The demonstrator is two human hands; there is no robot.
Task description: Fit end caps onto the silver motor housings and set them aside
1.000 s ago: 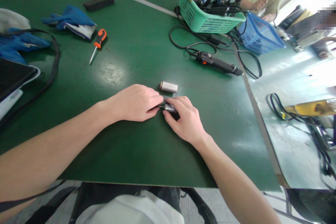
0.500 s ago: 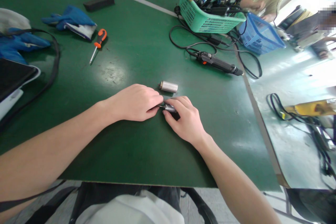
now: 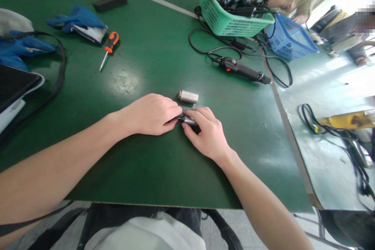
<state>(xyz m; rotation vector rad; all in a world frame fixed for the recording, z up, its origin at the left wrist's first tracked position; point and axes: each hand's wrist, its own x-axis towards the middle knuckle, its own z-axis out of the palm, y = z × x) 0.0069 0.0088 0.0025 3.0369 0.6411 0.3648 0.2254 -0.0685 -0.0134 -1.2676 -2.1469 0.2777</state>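
Observation:
Low over the green table, my right hand (image 3: 206, 131) is closed around a small metal cylinder (image 3: 190, 120) with a dark end, lying on its side. Facing it, my left hand (image 3: 158, 115) has its fingers pinched together at the cylinder's left end, where a thin dark piece shows between the two hands. What the left fingertips grip is mostly hidden. Just beyond my hands lies a second silver cylinder (image 3: 188, 96), touched by neither hand.
An orange-and-black screwdriver (image 3: 109, 50), blue gloves (image 3: 77, 23) and a dark block (image 3: 110, 3) lie to the left. A black electric screwdriver (image 3: 243, 70) with its cord lies right, before a green basket (image 3: 234, 25) and a blue basket (image 3: 288, 39). Another person sits beyond.

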